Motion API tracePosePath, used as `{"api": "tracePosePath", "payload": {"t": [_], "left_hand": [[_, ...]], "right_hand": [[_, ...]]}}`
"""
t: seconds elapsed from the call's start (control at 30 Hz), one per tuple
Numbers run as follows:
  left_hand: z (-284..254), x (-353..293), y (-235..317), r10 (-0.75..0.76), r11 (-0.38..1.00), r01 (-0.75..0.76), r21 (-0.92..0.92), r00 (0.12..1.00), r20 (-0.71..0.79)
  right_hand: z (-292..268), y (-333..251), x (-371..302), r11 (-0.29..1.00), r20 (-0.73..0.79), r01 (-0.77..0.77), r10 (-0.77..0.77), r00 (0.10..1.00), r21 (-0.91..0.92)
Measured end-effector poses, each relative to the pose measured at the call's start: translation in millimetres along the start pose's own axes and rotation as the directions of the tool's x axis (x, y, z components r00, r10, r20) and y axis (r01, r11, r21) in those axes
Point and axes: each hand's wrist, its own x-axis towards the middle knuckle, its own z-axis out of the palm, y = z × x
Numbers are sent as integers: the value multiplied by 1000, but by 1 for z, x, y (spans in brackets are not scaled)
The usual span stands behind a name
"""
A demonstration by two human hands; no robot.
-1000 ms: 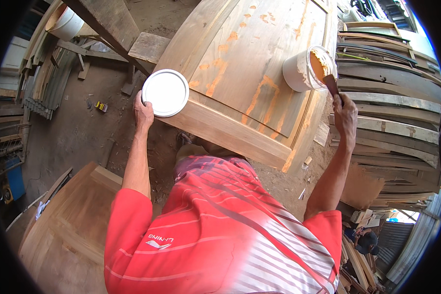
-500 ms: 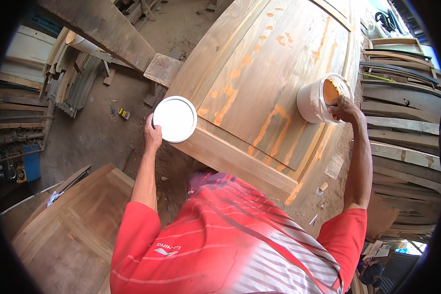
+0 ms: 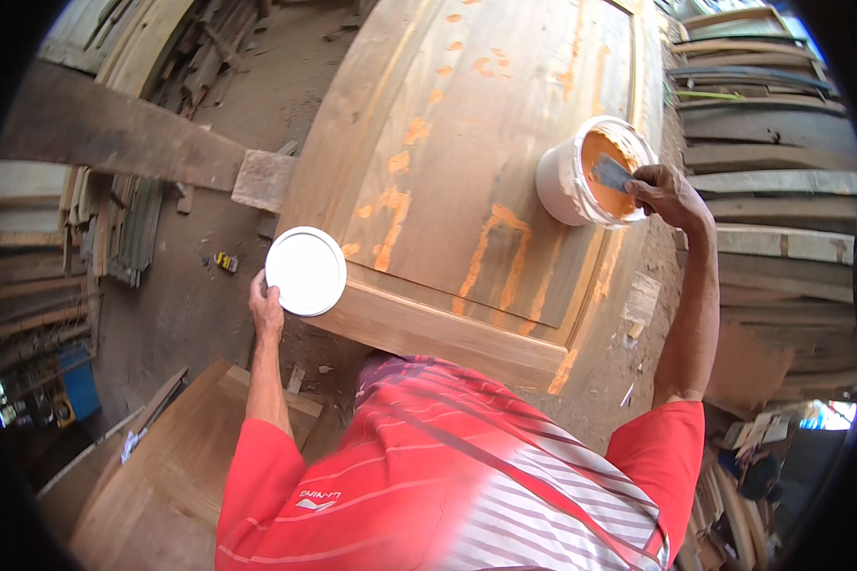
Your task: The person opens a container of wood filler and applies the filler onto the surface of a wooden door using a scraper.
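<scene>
My left hand (image 3: pixel 267 306) grips a round white lid (image 3: pixel 306 271) by its edge, just off the near left corner of a wooden door panel (image 3: pixel 486 162). On the panel's right side stands a white bucket (image 3: pixel 562 186), with orange-brown filler (image 3: pixel 607 157) inside and smeared on its rim. Over the bucket's opening, my right hand (image 3: pixel 671 197) is closed round the handle end of a putty knife (image 3: pixel 611 173). The knife's flat grey blade shows against the filler. Orange patches of filler (image 3: pixel 496 228) mark the panel's face and edges.
A thick beam (image 3: pixel 114 133) ends in a wood block (image 3: pixel 264 179) beside the panel's left edge. Stacked boards (image 3: pixel 771 181) line the right side. Another wooden panel (image 3: pixel 181 466) lies at lower left, and a small yellow item (image 3: pixel 226 262) is on the dirt floor.
My right hand has drawn up toward the bucket's rim, and the knife blade now shows. The view has shifted, while the lid stays in my left hand.
</scene>
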Motion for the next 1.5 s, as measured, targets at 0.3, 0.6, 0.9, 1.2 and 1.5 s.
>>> {"api": "tracePosePath", "payload": {"t": [0.3,0.6,0.9,1.2,1.5], "left_hand": [[0,65,2,58,971,-39,237,995,-76],[60,182,65,537,764,-486,425,843,-1],[99,251,56,702,597,-634,491,710,64],[110,298,56,703,537,-646,542,698,136],[103,288,61,618,517,-509,688,778,111]], "right_hand": [[30,11,-64,965,-237,-10,74,969,260],[51,-8,-65,960,-379,-150,233,895,237],[47,-44,16,842,-116,-178,138,984,-510],[27,-47,13,952,43,-222,236,971,-211],[11,-33,-22,954,-218,-213,258,941,211]]}}
